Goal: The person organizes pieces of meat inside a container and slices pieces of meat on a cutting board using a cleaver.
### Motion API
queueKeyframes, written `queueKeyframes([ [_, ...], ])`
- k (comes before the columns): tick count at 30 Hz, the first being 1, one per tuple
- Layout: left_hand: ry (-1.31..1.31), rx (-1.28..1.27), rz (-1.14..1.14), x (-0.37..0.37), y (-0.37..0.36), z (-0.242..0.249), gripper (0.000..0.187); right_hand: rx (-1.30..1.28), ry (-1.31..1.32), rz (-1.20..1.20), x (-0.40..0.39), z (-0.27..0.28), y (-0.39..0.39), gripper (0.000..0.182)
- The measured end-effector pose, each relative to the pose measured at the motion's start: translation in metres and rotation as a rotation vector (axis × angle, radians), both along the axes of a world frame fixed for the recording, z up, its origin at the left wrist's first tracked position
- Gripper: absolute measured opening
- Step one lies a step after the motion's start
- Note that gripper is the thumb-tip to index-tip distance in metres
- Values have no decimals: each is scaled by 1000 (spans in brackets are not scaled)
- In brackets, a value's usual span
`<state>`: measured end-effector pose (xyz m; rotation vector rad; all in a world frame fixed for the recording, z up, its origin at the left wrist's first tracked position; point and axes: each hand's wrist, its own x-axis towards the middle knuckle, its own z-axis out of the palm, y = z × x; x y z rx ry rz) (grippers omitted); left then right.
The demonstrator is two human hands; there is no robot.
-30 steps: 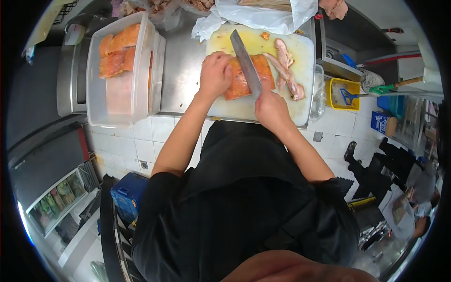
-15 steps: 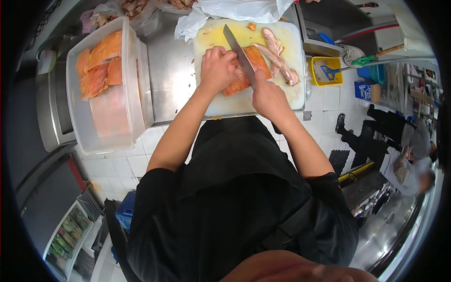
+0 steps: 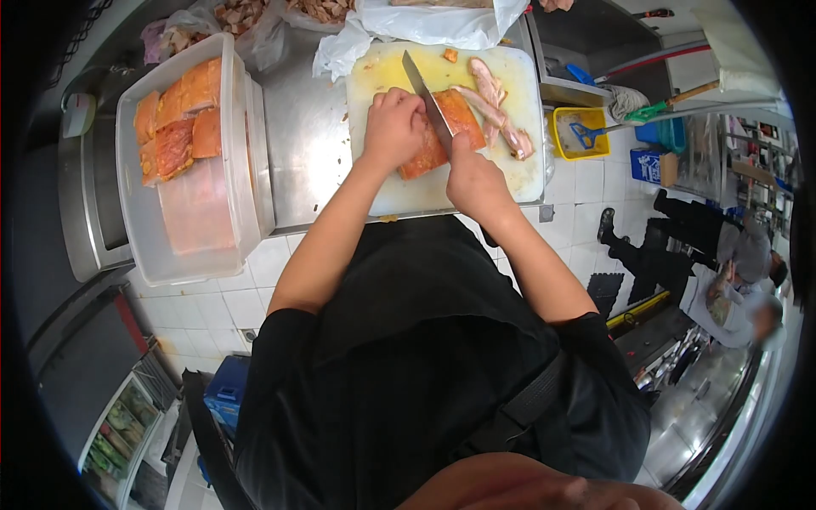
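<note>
An orange-brown slab of roast pork [image 3: 463, 117] lies on a white cutting board [image 3: 374, 191]. My right hand [image 3: 478, 177] is wrapped round the handle of a large kitchen knife [image 3: 430, 104]. Its long blade rests across the slab, slanting away to the upper left; how deep the edge sits cannot be made out. Just left of the blade, my left hand [image 3: 394, 127] presses down on the pork with curled fingers, hiding part of it. Long pale strips of meat [image 3: 493, 110] lie right of the slab, and a small orange scrap [image 3: 450, 55] sits near the board's far edge.
Left stands a clear plastic tub [image 3: 136, 229] holding several pork pieces [image 3: 178, 119]. White plastic bags [image 3: 425, 24] and chopped meat [image 3: 319, 8] lie behind the board. A yellow bucket [image 3: 580, 146] stands to the right on the floor. Other people [image 3: 722, 289] are at far right.
The whole view has shifted slightly. Both hands keep nearly the same places on the pork and the knife, and the blade has moved only a little, if at all.
</note>
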<state>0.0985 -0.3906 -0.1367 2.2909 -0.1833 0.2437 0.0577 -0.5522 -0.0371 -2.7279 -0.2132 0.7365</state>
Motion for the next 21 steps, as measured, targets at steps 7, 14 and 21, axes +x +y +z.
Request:
queueKeyframes([
  [7,-72,140,122,-6,-12,-2,17,17,12,58,-1,4,-11,25],
  [14,-116,88,83,-3,-11,-11,13,79,-3,46,13,-6,-4,33],
  [21,-99,123,128,-7,-12,-3,12,85,51,54,-5,12,-21,34],
])
